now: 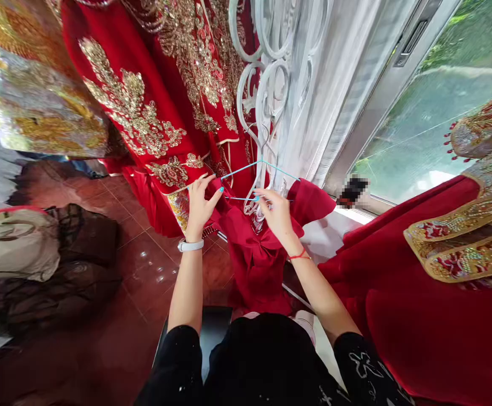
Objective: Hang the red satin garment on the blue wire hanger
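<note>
While both hands' fingers pinch red garment (258, 256) on hanger (259, 169), floor (144, 270) lies open left.

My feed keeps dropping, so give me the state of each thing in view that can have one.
left hand: gripping the red garment's edge.
right hand: fingers pinching at the hanger's lower bar.
hanger: light blue wire, hooked on the white scrollwork rack.
red garment: draped from the hanger, hanging down.
embroidered red gown: hanging behind.
window: cannot tell if shut.
</note>
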Demonstrator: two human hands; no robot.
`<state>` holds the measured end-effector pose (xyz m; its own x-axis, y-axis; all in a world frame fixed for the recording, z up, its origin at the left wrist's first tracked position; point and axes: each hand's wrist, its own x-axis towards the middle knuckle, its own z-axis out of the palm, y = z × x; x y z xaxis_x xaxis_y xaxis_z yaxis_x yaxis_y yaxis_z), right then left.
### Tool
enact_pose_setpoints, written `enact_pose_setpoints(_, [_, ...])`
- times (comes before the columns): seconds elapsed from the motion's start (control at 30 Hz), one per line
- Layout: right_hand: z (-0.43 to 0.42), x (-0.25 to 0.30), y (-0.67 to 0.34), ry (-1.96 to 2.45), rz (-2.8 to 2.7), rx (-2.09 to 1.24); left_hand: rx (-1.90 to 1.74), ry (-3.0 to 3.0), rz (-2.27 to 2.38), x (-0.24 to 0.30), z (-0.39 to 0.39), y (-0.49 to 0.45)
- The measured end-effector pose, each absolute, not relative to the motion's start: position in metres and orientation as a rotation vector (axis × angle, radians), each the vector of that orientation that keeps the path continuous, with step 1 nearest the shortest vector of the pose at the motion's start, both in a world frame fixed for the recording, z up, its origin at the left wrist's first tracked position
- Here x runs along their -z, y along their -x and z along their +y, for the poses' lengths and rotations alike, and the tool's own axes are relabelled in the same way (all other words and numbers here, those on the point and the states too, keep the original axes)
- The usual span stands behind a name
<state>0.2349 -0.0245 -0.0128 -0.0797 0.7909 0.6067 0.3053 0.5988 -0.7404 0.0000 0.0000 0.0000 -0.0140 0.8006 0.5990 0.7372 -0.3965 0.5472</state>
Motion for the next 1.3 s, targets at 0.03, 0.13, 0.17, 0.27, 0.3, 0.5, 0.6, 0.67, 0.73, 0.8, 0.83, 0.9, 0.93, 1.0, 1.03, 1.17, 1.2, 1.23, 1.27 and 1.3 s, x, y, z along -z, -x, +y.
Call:
enact_pose_setpoints(0.03, [-0.015, 0.015, -0.221, 0.932, -1.690, -0.587, -1.356, -2.180, 1.665, -0.002, -0.001, 0.003])
enact_pose_setpoints(0.13, [0.007, 0.017, -0.185, 0.922, -1.744, -0.775, -1.243, -2.242, 1.596, -0.011, -0.005, 0.012])
enact_pose_setpoints(0.17, [0.012, 0.016, -0.176, 0.901, -1.751, -0.843, -1.204, -2.258, 1.571, -0.015, -0.006, 0.014])
enact_pose_setpoints(0.27, [0.019, 0.012, -0.159, 0.839, -1.717, -0.954, -1.122, -2.286, 1.488, -0.025, -0.010, 0.017])
enact_pose_setpoints(0.3, [0.018, 0.011, -0.156, 0.823, -1.701, -0.960, -1.126, -2.281, 1.449, -0.027, -0.011, 0.017])
enact_pose_setpoints(0.5, [0.013, 0.008, -0.148, 0.818, -1.773, -0.943, -1.138, -2.273, 1.331, -0.028, -0.018, 0.016])
enact_pose_setpoints(0.6, [0.012, 0.013, -0.145, 0.856, -1.720, -0.882, -1.031, -2.355, 1.347, -0.029, -0.020, 0.014])
enact_pose_setpoints(0.67, [0.010, 0.017, -0.145, 0.857, -1.666, -0.839, -0.988, -2.362, 1.416, -0.031, -0.022, 0.010])
enact_pose_setpoints(0.73, [0.006, 0.023, -0.146, 0.835, -1.645, -0.843, -0.944, -2.338, 1.545, -0.032, -0.026, 0.004])
enact_pose_setpoints(0.8, [0.000, 0.030, -0.151, 0.808, -1.625, -0.897, -0.928, -2.303, 1.688, -0.031, -0.029, -0.003])
enact_pose_setpoints(0.83, [-0.005, 0.033, -0.154, 0.794, -1.595, -0.930, -0.936, -2.286, 1.752, -0.030, -0.031, -0.007])
enact_pose_setpoints(0.9, [-0.016, 0.040, -0.161, 0.772, -1.504, -0.991, -0.958, -2.254, 1.851, -0.026, -0.031, -0.012])
enact_pose_setpoints(0.93, [-0.023, 0.043, -0.164, 0.765, -1.458, -1.011, -0.967, -2.241, 1.883, -0.024, -0.031, -0.014])
enact_pose_setpoints(1.0, [-0.039, 0.047, -0.170, 0.761, -1.401, -1.018, -0.990, -2.219, 1.907, -0.019, -0.028, -0.017])
enact_pose_setpoints(1.03, [-0.047, 0.049, -0.174, 0.768, -1.388, -1.003, -1.006, -2.208, 1.904, -0.016, -0.026, -0.018])
enact_pose_setpoints(1.17, [-0.078, 0.067, -0.195, 0.828, -1.353, -0.949, -1.099, -2.199, 1.833, -0.006, -0.017, -0.019])
enact_pose_setpoints(1.2, [-0.086, 0.078, -0.204, 0.843, -1.357, -0.972, -1.126, -2.209, 1.808, -0.004, -0.015, -0.019])
enact_pose_setpoints(1.23, [-0.097, 0.093, -0.213, 0.860, -1.372, -1.013, -1.149, -2.220, 1.785, -0.002, -0.013, -0.019])
enact_pose_setpoints(1.27, [-0.108, 0.111, -0.222, 0.895, -1.392, -1.059, -1.169, -2.227, 1.768, 0.000, -0.011, -0.020])
enact_pose_setpoints(1.3, [-0.123, 0.133, -0.232, 0.957, -1.411, -1.105, -1.186, -2.228, 1.760, 0.002, -0.009, -0.020])
